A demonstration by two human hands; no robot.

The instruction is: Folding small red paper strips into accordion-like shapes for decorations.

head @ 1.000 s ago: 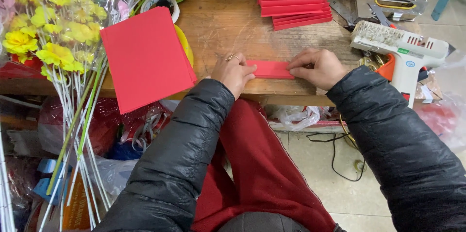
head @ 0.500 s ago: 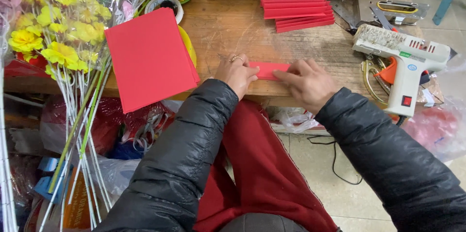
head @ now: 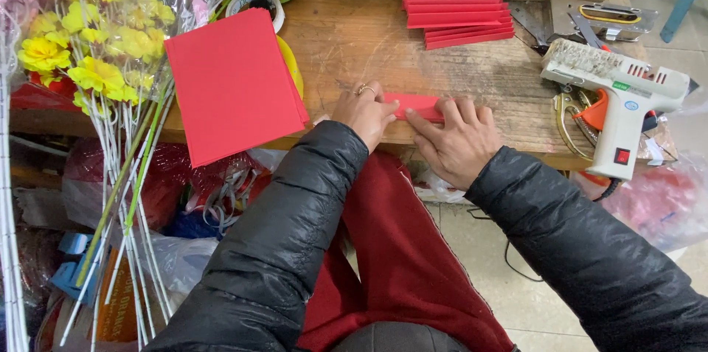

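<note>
Folded red paper strip (head: 414,104) is pressed flat on the worn wooden table (head: 354,42) near its front edge; left hand (head: 363,110) and right hand (head: 455,138) are laid on it, close together; white glue gun (head: 618,98) is seen right.

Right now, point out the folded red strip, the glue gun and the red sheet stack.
folded red strip (head: 417,103), head view, exposed top face.
glue gun (head: 623,90), head view, white body.
red sheet stack (head: 232,86), head view, top sheet's middle.
</note>
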